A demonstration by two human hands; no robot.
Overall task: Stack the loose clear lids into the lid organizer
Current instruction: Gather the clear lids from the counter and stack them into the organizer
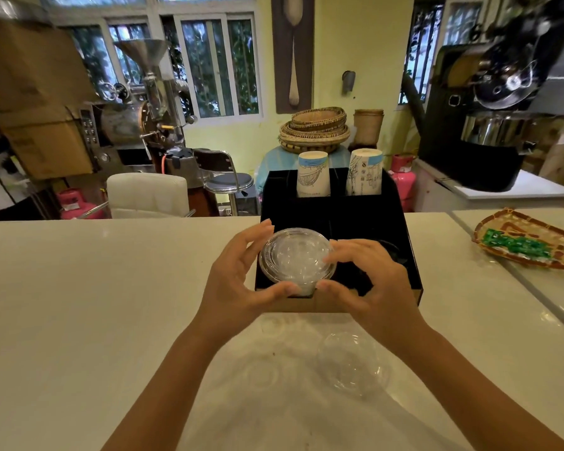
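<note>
Nearest, a loose domed lid [353, 362] lies on the white counter [79, 304]. Beyond it, the left hand [238, 284] and right hand [368, 284] both pinch the rim of a clear lid [295, 257], held over the front left compartment of the black organizer [401, 242]. Two paper cup stacks [313, 174] stand at its back

Clear lid stack [297, 257] over black organizer [388, 216] front-left slot; domed lid [352, 362] loose.
</note>
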